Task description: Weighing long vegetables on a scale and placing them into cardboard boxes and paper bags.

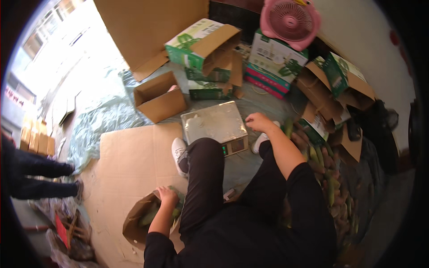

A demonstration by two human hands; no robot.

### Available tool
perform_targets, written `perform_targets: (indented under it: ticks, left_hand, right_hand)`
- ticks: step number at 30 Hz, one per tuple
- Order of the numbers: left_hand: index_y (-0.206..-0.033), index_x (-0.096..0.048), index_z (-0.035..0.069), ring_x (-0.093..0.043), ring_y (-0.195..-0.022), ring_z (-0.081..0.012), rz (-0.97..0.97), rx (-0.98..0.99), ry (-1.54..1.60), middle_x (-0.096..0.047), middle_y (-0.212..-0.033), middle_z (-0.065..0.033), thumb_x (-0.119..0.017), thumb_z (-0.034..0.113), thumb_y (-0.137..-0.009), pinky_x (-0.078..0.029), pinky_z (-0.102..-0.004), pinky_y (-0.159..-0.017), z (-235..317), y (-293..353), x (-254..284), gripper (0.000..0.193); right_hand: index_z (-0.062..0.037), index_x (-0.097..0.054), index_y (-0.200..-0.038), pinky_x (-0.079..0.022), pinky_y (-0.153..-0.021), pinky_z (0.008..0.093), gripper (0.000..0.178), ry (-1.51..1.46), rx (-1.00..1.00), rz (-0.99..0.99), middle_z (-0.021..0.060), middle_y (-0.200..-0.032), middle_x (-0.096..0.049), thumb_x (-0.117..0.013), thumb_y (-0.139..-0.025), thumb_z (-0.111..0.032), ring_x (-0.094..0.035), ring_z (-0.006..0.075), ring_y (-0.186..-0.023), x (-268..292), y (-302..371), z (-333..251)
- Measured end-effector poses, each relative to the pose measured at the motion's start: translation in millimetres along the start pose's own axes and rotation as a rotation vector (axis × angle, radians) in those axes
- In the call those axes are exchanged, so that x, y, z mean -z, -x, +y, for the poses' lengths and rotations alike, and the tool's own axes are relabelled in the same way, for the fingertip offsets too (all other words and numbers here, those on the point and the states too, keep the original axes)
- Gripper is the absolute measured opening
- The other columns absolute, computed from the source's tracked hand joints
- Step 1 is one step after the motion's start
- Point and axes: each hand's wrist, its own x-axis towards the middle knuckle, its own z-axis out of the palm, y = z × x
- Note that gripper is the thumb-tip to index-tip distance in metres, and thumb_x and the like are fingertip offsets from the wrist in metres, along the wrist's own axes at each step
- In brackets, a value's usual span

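Note:
My left hand [166, 195] is closed at the rim of an open brown cardboard box [132, 227], left of my leg. Long green vegetables [149, 216] lie inside it, partly hidden by my forearm. In front of me, between my white shoes, stands a scale [214, 123] with a bare, scuffed metal platform and a lit green display. Just off the platform's right edge is my right hand [260, 122], its fingers bent together; whatever they may hold is too small to make out. A pile of long green and brownish vegetables [328, 172] spreads along my right side.
Flattened cardboard [129, 156] covers the floor at left, beside plastic sheeting [105, 118]. An open carton [161, 98] and green-white boxes [201, 42] stand ahead. A pink fan [290, 22] tops stacked boxes; more cartons [330, 89] lie right. Another person's legs [44, 174] show far left.

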Motion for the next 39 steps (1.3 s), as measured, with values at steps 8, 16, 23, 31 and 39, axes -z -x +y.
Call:
perform_targets:
  ticks: [8,16,23,31,39]
  left_hand:
    - [-0.084,-0.071,0.013,-0.044,-0.104,-0.0331,0.362,-0.163,-0.034,-0.058,-0.100,-0.0104,-0.044,0.025,-0.082,-0.023,-0.0549,-0.097,13,14,-94,0.029]
    - [-0.107,-0.058,0.014,-0.046,-0.101,-0.0285,0.404,-0.100,-0.231,-0.053,-0.104,-0.0070,-0.044,0.017,-0.082,-0.026,-0.0557,-0.098,3,33,-209,0.029]
    - [-0.104,-0.063,0.013,-0.062,-0.089,-0.0274,-0.012,-0.081,0.061,-0.065,-0.091,-0.0126,-0.050,0.022,-0.083,-0.046,-0.0391,-0.082,-4,44,-142,0.026]
    - [-0.097,-0.064,0.002,-0.061,-0.084,-0.0263,0.685,-0.036,0.974,-0.064,-0.087,-0.0146,-0.063,0.012,-0.079,-0.048,-0.0353,-0.079,-45,30,45,0.020]
    - [-0.096,-0.063,0.001,-0.058,-0.094,-0.0291,1.044,-0.388,0.948,-0.062,-0.096,-0.0132,-0.057,0.005,-0.079,-0.043,-0.0364,-0.086,7,64,269,0.018]
  right_hand:
    - [-0.0087,-0.065,-0.099,-0.050,-0.069,0.0343,0.031,0.117,-0.005,0.024,0.0109,-0.088,-0.067,-0.063,-0.073,-0.026,-0.065,0.0224,-0.073,8,12,-1]
    - [-0.0105,-0.066,-0.100,-0.048,-0.080,0.0367,0.032,0.113,-0.004,0.039,0.0117,-0.098,-0.065,-0.063,-0.072,-0.026,-0.061,0.0274,-0.092,14,17,-3]
    - [-0.0103,-0.065,-0.102,-0.047,-0.081,0.0377,0.033,0.102,0.058,0.069,0.0121,-0.101,-0.064,-0.063,-0.073,-0.026,-0.060,0.0287,-0.094,14,23,-10]
    - [-0.0015,-0.064,-0.093,-0.050,-0.061,0.0306,0.022,-0.603,0.244,0.235,0.0102,-0.082,-0.065,-0.062,-0.077,-0.016,-0.063,0.0167,-0.068,50,36,-28]
    - [-0.0025,-0.061,-0.102,-0.046,-0.054,0.0227,0.023,-1.057,0.373,0.647,0.0038,-0.083,-0.064,-0.058,-0.082,-0.013,-0.059,0.0102,-0.066,159,57,-24]
